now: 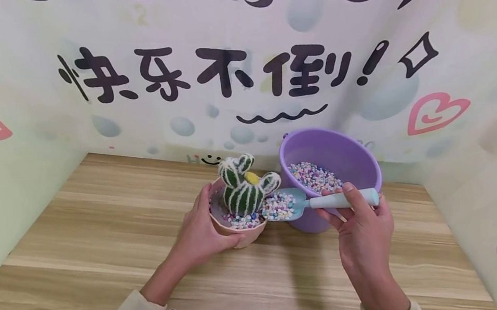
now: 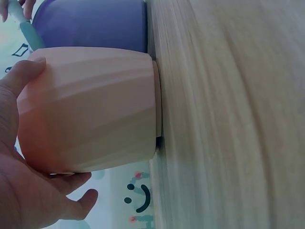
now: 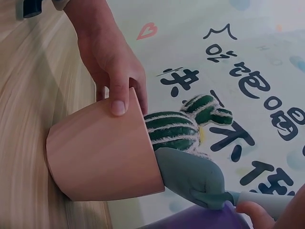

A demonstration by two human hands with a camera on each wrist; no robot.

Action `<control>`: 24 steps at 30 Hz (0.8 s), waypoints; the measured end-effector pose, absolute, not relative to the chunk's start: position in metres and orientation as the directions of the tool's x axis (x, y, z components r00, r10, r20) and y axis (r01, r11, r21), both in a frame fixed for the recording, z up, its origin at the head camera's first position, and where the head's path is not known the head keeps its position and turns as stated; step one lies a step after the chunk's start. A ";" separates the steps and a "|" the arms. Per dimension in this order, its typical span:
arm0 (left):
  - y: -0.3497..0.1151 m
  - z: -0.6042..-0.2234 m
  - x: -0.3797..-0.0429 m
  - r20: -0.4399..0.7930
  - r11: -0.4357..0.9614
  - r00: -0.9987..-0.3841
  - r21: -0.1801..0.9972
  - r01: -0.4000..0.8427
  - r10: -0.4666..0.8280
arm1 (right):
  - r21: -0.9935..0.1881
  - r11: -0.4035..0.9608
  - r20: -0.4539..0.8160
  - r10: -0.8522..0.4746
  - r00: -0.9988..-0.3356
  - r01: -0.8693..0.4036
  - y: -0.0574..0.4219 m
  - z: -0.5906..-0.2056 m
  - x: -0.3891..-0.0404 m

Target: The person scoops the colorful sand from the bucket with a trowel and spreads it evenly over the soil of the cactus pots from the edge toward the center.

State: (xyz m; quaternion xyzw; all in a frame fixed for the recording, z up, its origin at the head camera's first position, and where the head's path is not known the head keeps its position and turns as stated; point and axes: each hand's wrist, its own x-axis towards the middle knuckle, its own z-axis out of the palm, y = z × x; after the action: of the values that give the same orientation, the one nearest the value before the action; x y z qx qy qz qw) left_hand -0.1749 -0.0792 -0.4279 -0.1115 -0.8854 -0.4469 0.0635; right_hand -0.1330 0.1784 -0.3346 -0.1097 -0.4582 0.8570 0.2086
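A pinkish-orange flowerpot [image 2: 90, 109] stands on the table, holding a green-and-white striped toy cactus [image 1: 243, 197] with a yellow bloom and some coloured pebbles [image 1: 244, 221]. My left hand [image 1: 201, 229] grips the pot's left side, thumb at the front near the rim. In my right hand [image 1: 366, 233] is the handle of a light blue-green toy shovel [image 1: 301, 203]. Its scoop, full of pebbles, lies level at the pot's right rim, touching or almost touching it. The right wrist view shows the scoop's underside against the rim beside the cactus.
A purple bucket [image 1: 330, 149], part filled with the same small pebbles [image 1: 315, 176], stands right of the pot and behind the shovel. The wood-grain table [image 1: 100, 248] meets a printed backdrop [image 1: 177, 117] close behind the pot and bucket.
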 end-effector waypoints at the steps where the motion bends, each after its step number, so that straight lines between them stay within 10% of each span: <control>1: -0.079 -0.428 -0.175 0.214 0.576 -0.966 0.776 0.256 0.143 | -0.832 -0.492 0.001 0.458 -0.889 -0.254 0.179 -0.334 -0.133; 24: -0.085 -0.426 -0.182 0.228 0.528 -0.952 0.793 0.304 0.205 | -0.836 -0.486 0.012 0.452 -0.892 -0.257 0.180 -0.331 -0.134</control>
State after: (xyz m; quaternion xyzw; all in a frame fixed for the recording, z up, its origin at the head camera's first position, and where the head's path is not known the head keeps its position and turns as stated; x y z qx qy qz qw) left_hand -0.1816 -0.0846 -0.4256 -0.1459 -0.8725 -0.4633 0.0532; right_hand -0.1341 0.1803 -0.3309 -0.1053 -0.4629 0.8554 0.2070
